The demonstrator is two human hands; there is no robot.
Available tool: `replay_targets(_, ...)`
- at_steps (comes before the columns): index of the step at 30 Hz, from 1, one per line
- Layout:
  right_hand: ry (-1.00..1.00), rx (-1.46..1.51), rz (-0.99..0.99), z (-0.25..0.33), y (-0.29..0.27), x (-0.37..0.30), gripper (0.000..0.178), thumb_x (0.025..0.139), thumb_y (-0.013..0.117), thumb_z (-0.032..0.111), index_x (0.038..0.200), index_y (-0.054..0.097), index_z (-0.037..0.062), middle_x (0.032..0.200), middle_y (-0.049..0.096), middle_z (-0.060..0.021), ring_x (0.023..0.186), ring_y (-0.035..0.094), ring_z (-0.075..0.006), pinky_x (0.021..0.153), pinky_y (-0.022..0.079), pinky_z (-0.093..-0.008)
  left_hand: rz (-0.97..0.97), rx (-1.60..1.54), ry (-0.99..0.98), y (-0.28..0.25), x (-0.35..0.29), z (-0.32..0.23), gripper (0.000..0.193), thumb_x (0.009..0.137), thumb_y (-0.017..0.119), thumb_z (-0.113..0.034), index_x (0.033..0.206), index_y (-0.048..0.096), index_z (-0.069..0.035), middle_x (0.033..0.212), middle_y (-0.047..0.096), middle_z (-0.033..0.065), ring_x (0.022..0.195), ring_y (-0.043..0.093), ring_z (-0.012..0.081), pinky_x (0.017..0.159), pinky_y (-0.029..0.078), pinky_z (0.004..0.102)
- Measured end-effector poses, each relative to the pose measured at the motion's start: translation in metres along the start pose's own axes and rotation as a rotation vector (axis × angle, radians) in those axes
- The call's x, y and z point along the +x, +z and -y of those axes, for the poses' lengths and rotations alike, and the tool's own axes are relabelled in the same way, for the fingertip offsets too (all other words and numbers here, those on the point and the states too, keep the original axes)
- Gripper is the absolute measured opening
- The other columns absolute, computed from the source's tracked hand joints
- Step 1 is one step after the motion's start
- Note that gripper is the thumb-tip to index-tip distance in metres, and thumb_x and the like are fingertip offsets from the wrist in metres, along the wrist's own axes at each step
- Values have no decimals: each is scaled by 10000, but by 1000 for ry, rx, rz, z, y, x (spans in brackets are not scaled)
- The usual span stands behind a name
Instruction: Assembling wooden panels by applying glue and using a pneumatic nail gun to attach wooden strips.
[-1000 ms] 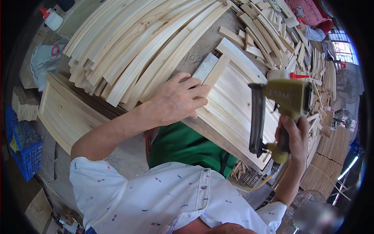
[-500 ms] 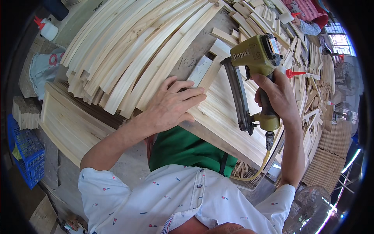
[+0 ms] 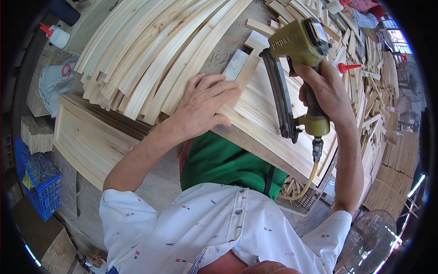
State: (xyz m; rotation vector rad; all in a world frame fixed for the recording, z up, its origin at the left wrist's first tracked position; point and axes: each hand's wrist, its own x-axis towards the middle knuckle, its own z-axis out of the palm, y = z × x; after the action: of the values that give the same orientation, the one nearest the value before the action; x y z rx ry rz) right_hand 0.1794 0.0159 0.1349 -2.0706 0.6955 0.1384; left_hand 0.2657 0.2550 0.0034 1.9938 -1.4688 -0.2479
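Note:
My right hand [image 3: 325, 86] is wrapped round the black grip of an olive-green air nail gun [image 3: 299, 45]. The gun hangs above a pale slatted wooden panel [image 3: 260, 109], its long dark magazine slanting down toward me. A yellow air hose [image 3: 311, 178] runs from its base. My left hand [image 3: 205, 102] lies palm down, fingers stretched, at the panel's left corner. Its fingertips touch the near end of a wooden strip [image 3: 247, 73], beside a pale grey metal block [image 3: 236, 65]. What lies under the palm is hidden.
Long wooden slats [image 3: 159, 59] are piled left of my left hand. Loose wood offcuts [image 3: 365, 86] heap up on the right, near a red-tipped bottle [image 3: 349, 68]. A blue crate [image 3: 39, 178] and a framed panel [image 3: 89, 139] stand lower left. Another person's sleeve [image 3: 365, 18] shows far right.
The whole view has shifted, so the bench, both hands and the nail gun appear higher. My grip on the gun and the left hand's flat pose look much the same.

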Motion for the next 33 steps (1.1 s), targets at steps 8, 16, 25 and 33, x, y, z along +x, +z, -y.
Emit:
replay_targets(8,34,163,112,-3,21,-71,246,906,629,170,1035,555,-26,713,578,-28,556,556,-87,506,455,-244,-16,-18,-63,8,-4,6,800,690,770,-329,1370,454,-50,1502,362,105,1409,270,309,1134,216,436)
replay_targets(16,28,95,177,-9,38,-80,274,893,627,185,1015,551,-48,651,590,-51,545,573,-110,512,453,-266,-16,-30,-75,14,-4,8,772,686,795,-285,1348,476,-48,1515,344,104,1420,255,325,1143,230,465)
replay_targets(25,25,86,181,-5,42,-93,252,899,617,176,1003,532,-37,622,575,-39,526,564,-109,504,453,-271,-48,-37,-62,16,-5,10,784,676,806,-280,1362,477,-89,1486,354,125,1404,266,341,1137,245,465)
replay_targets(33,24,-12,189,-8,43,-96,245,900,609,185,994,536,-29,633,572,-36,526,557,-117,510,450,-275,-69,4,-173,12,-7,-5,732,656,820,-259,1326,550,-140,1238,450,129,1154,417,318,1051,323,408)
